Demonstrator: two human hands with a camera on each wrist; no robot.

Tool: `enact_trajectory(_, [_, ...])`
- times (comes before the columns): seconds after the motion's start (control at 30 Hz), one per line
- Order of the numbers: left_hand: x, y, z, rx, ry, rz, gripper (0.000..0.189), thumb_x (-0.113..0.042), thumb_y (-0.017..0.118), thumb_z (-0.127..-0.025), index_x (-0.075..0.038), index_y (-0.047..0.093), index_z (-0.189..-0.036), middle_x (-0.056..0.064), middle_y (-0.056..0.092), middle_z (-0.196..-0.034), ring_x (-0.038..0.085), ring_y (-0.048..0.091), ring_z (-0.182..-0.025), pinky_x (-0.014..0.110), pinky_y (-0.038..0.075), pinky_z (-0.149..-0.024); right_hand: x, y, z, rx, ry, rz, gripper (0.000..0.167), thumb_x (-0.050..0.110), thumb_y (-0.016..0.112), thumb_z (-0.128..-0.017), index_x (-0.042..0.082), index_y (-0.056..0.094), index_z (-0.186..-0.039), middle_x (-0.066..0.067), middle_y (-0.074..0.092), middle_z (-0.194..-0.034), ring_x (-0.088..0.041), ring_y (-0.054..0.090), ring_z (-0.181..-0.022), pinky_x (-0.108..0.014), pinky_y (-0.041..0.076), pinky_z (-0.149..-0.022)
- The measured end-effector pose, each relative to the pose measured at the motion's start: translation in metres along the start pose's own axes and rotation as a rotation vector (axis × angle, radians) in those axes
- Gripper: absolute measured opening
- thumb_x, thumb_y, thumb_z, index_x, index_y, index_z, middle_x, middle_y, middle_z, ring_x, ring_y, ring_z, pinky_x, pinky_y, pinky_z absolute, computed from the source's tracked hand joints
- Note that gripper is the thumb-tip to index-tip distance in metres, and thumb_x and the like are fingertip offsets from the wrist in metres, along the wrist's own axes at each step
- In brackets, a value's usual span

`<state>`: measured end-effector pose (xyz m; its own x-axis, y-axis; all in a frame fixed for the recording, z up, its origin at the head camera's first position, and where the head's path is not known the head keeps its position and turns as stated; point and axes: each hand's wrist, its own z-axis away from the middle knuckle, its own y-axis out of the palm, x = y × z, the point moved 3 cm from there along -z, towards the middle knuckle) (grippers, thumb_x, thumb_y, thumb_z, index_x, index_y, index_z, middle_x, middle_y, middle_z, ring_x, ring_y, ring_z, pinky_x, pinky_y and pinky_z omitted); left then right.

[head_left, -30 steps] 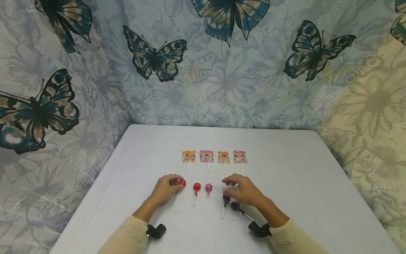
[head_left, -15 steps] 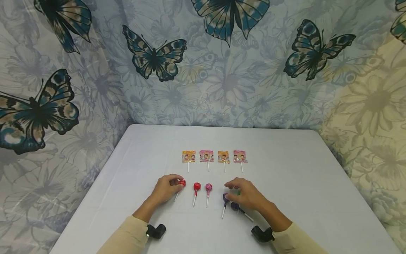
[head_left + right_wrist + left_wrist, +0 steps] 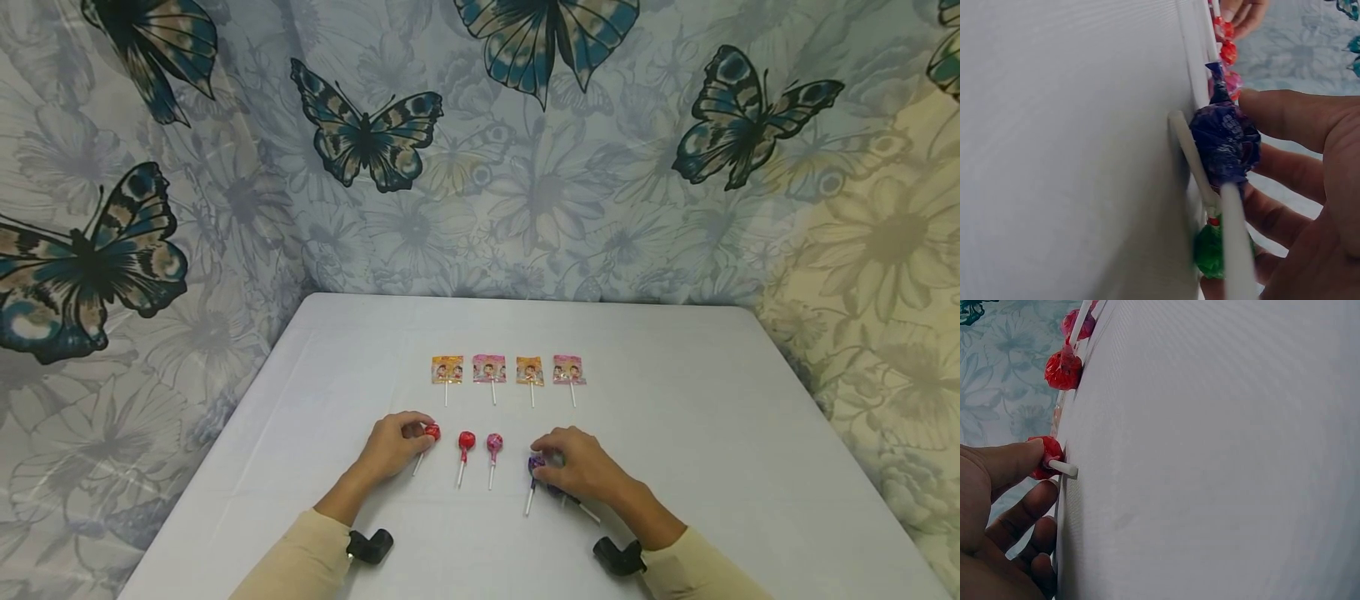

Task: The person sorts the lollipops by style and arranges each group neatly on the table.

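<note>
My left hand (image 3: 393,446) pinches the head of a red lollipop (image 3: 432,432) between thumb and fingers; its white stick slants toward me. To its right lie another red lollipop (image 3: 467,440) and a pink one (image 3: 494,442). At the right end of this row, my right hand (image 3: 585,467) has thumb and forefinger on either side of a purple lollipop's head (image 3: 534,462), pinching it. Close up in the right wrist view are a second, dark purple lollipop (image 3: 1225,140) and a green one (image 3: 1210,250), both largely hidden under the hand from above.
Beyond the hands, several flat-wrapped lollipops form a line: orange (image 3: 447,369), pink (image 3: 489,369), orange (image 3: 529,370) and pink (image 3: 567,370). The white-covered table (image 3: 675,375) meets a butterfly-patterned cloth (image 3: 547,208) at its back and sides.
My right hand has dropped slightly toward me, and its thumb and forefinger have closed about the purple lollipop's head. The left hand keeps its grip on the red lollipop, unmoved.
</note>
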<state>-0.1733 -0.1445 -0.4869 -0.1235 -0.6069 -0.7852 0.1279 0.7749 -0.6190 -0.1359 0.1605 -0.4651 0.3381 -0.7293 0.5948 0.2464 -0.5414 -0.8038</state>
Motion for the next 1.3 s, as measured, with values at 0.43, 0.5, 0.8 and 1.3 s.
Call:
enact_trajectory(0.43, [-0.001, 0.0, 0.001, -0.004, 0.001, -0.002, 0.022, -0.009, 0.078, -0.081, -0.014, 0.073, -0.101, -0.004, 0.056, -0.079, 0.016, 0.049, -0.073, 0.033, 0.042, -0.063, 0.003, 0.0, -0.002, -0.001, 0.008, 0.005, 0.018, 0.018, 0.077, -0.082, 0.014, 0.073, -0.099, 0.011, 0.063, -0.091, -0.014, 0.053, -0.088, -0.042, 0.045, -0.079])
enact_trajectory(0.5, [-0.001, 0.0, 0.001, -0.006, 0.001, -0.001, 0.022, -0.009, 0.078, -0.081, -0.014, 0.073, -0.101, -0.004, 0.056, -0.079, 0.016, 0.049, -0.073, 0.033, 0.042, -0.064, 0.004, 0.0, -0.002, 0.002, 0.001, 0.002, 0.018, 0.017, 0.076, -0.083, 0.013, 0.073, -0.1, 0.01, 0.064, -0.093, -0.014, 0.054, -0.09, -0.043, 0.045, -0.081])
enact_trajectory(0.8, [-0.001, 0.0, 0.001, -0.01, -0.001, -0.004, 0.021, -0.01, 0.078, -0.081, -0.015, 0.073, -0.1, -0.005, 0.055, -0.079, 0.016, 0.049, -0.073, 0.033, 0.042, -0.063, 0.003, 0.0, -0.008, 0.02, -0.011, -0.016, 0.019, 0.015, 0.073, -0.086, 0.013, 0.072, -0.105, 0.01, 0.064, -0.091, -0.016, 0.055, -0.088, -0.047, 0.045, -0.085])
enact_trajectory(1.3, [-0.001, 0.0, 0.001, -0.006, -0.016, -0.005, 0.022, -0.009, 0.078, -0.081, -0.015, 0.073, -0.101, -0.005, 0.056, -0.08, 0.016, 0.049, -0.074, 0.034, 0.042, -0.065, 0.001, 0.001, -0.027, 0.013, 0.026, -0.057, 0.02, 0.011, 0.073, -0.085, 0.01, 0.071, -0.106, 0.007, 0.065, -0.094, -0.015, 0.058, -0.09, -0.042, 0.047, -0.086])
